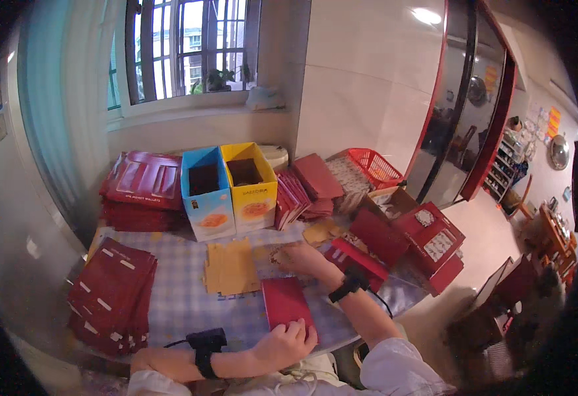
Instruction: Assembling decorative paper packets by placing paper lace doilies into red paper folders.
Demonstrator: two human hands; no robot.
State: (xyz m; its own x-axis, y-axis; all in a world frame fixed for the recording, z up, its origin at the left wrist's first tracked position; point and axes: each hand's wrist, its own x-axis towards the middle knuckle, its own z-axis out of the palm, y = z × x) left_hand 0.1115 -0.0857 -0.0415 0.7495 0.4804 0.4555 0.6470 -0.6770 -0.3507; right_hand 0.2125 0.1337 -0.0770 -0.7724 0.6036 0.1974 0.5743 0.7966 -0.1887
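Observation:
A flat red packet (284, 300) lies at a slant near the table's front edge. My left hand (288, 344) is closed on its lower end, fingers bent over the cover. Beyond it, my right hand (300, 258) hovers low over the table with its fingers curled down. A pale patterned piece (266, 266) shows under those fingertips, too blurred to name. Left of that hand lies a bunch of flat yellow-tan sleeves (231, 267). More tan pieces (322, 231) rest past the right wrist, beside an opened red folder (357, 261).
Stacked dark red packets (112, 294) cover the table's left side, with a taller pile (140, 188) behind. A blue box (208, 204) and yellow box (252, 198) stand at the back. Red cartons (431, 241) and a red basket (375, 168) sit right. A checkered cloth (180, 277) covers the table.

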